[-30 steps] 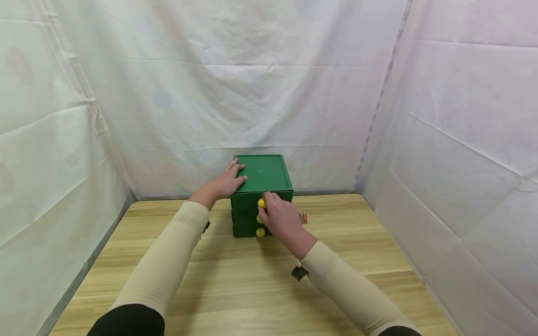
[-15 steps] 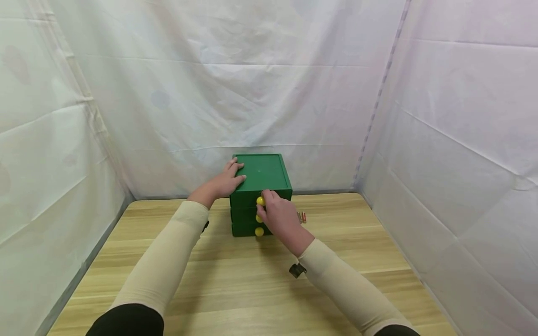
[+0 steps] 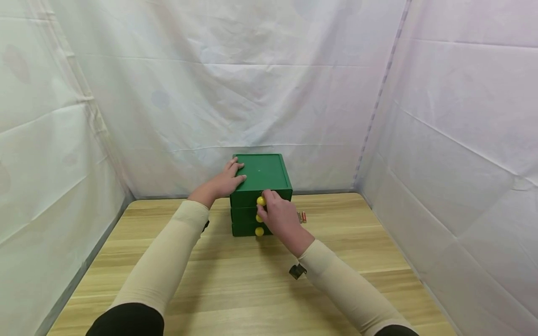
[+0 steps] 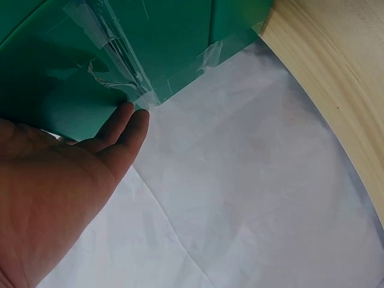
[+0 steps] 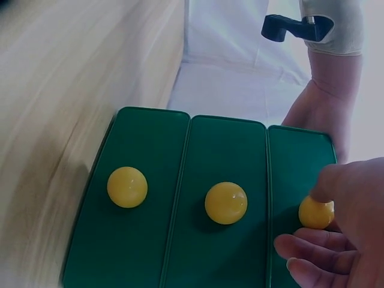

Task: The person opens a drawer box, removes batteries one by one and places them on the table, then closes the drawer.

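Note:
A green drawer box (image 3: 262,173) with three stacked drawers stands at the back of the table, and all three fronts look flush in the right wrist view. Each front carries a round yellow knob. My right hand (image 3: 282,217) pinches the top knob (image 5: 316,212) between thumb and fingers. The middle knob (image 5: 226,203) and the bottom knob (image 5: 127,187) are untouched. My left hand (image 3: 224,183) rests on the box's left top edge, fingers spread. In the left wrist view, two fingers of that hand (image 4: 66,180) lie along the side, near clear tape (image 4: 117,57).
Beside the box on its right lie small red-ended batteries (image 3: 304,217), partly hidden by my right hand. White cloth (image 3: 269,93) hangs behind and on both sides of the wooden table (image 3: 235,289).
Both hands keep their places on the box and the top knob. Only a slight shift of the picture shows since the earliest frame.

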`<control>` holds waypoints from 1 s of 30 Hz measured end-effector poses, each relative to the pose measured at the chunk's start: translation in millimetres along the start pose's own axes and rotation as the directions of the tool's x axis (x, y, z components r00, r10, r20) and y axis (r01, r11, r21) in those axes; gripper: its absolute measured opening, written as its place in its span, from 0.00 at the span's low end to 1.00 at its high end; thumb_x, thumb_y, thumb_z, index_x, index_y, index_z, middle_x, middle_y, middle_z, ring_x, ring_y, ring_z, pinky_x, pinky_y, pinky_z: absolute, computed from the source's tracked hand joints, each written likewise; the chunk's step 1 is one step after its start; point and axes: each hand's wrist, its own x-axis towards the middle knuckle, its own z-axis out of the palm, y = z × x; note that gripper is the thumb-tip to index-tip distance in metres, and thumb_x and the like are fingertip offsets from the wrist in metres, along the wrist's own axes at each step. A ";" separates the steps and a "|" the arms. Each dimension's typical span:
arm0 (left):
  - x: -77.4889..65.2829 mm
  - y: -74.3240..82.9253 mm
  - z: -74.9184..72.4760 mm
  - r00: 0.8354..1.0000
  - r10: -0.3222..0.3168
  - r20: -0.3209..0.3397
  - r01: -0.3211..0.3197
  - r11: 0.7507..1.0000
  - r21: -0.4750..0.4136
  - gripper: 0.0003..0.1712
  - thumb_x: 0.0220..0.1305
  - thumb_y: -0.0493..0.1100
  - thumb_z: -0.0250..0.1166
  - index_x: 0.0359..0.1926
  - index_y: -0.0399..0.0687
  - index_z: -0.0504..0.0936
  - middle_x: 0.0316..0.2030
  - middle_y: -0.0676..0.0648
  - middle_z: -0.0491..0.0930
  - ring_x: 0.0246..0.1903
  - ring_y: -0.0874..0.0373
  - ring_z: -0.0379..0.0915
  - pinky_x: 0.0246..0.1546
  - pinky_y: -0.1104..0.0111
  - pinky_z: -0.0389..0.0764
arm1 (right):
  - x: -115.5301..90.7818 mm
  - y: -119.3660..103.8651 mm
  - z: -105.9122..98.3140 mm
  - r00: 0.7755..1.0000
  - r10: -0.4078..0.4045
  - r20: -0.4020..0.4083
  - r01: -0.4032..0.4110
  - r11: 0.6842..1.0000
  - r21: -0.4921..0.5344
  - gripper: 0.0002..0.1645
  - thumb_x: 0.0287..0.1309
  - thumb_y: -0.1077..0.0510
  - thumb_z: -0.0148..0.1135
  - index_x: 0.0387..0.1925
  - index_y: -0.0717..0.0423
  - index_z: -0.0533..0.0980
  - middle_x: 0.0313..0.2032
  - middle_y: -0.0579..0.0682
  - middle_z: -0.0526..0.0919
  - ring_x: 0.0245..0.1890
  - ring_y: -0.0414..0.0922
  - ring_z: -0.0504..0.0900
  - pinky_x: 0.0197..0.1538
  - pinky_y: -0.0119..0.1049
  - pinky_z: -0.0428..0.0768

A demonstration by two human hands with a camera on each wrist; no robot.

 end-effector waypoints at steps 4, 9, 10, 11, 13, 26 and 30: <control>0.5 -0.5 -0.2 1.000 -0.001 0.000 0.001 1.000 0.007 0.37 0.91 0.54 0.46 0.89 0.42 0.53 0.90 0.42 0.28 0.88 0.38 0.29 0.83 0.39 0.49 | -0.7 0.1 1.0 1.000 0.004 -0.010 -0.004 1.000 0.007 0.16 0.75 0.50 0.74 0.49 0.55 0.77 0.37 0.49 0.84 0.15 0.38 0.71 0.22 0.30 0.77; -0.4 -0.4 -0.4 1.000 0.001 -0.002 -0.001 1.000 0.008 0.37 0.91 0.54 0.47 0.89 0.42 0.53 0.90 0.42 0.28 0.88 0.38 0.29 0.83 0.39 0.49 | -3.1 0.4 2.4 0.998 0.070 -0.003 -0.070 0.996 0.055 0.20 0.74 0.47 0.75 0.49 0.56 0.77 0.35 0.48 0.84 0.16 0.37 0.73 0.23 0.31 0.78; -0.6 -0.3 -0.5 1.000 0.001 -0.001 -0.001 1.000 0.010 0.37 0.91 0.54 0.47 0.89 0.42 0.53 0.90 0.42 0.28 0.88 0.38 0.29 0.83 0.39 0.49 | -4.7 0.3 2.5 0.996 0.094 0.003 -0.094 0.993 0.074 0.21 0.74 0.46 0.76 0.48 0.57 0.77 0.33 0.47 0.83 0.16 0.37 0.73 0.24 0.31 0.78; -0.8 -0.3 -0.4 1.000 0.001 -0.002 -0.001 1.000 0.012 0.37 0.91 0.54 0.47 0.89 0.42 0.52 0.90 0.42 0.28 0.88 0.38 0.30 0.83 0.39 0.49 | -6.5 0.0 1.6 0.991 0.128 0.029 -0.130 0.987 0.094 0.21 0.74 0.45 0.75 0.47 0.56 0.77 0.32 0.46 0.82 0.17 0.37 0.74 0.24 0.32 0.78; -0.8 -0.3 -0.4 1.000 0.001 -0.002 -0.001 1.000 0.015 0.38 0.91 0.54 0.47 0.89 0.42 0.52 0.90 0.42 0.28 0.88 0.38 0.30 0.83 0.39 0.49 | -11.5 0.2 0.1 0.979 0.185 0.081 -0.194 0.973 0.126 0.22 0.76 0.42 0.73 0.45 0.56 0.78 0.28 0.45 0.80 0.18 0.38 0.74 0.25 0.33 0.77; 0.8 -2.8 0.4 1.000 -0.004 0.001 0.004 1.000 0.004 0.38 0.92 0.54 0.46 0.90 0.44 0.51 0.90 0.44 0.26 0.88 0.38 0.29 0.82 0.38 0.50 | -39.4 10.5 16.5 0.775 0.321 0.544 -0.586 0.685 0.432 0.31 0.78 0.32 0.64 0.42 0.57 0.85 0.34 0.56 0.89 0.30 0.48 0.85 0.33 0.39 0.81; 2.0 -4.0 0.8 1.000 -0.005 -0.002 0.005 1.000 0.004 0.37 0.92 0.54 0.46 0.89 0.44 0.51 0.90 0.44 0.26 0.88 0.38 0.29 0.83 0.39 0.49 | -43.0 11.6 28.3 0.744 0.325 0.585 -0.650 0.557 0.517 0.36 0.79 0.32 0.62 0.47 0.64 0.85 0.42 0.62 0.92 0.38 0.58 0.92 0.38 0.42 0.86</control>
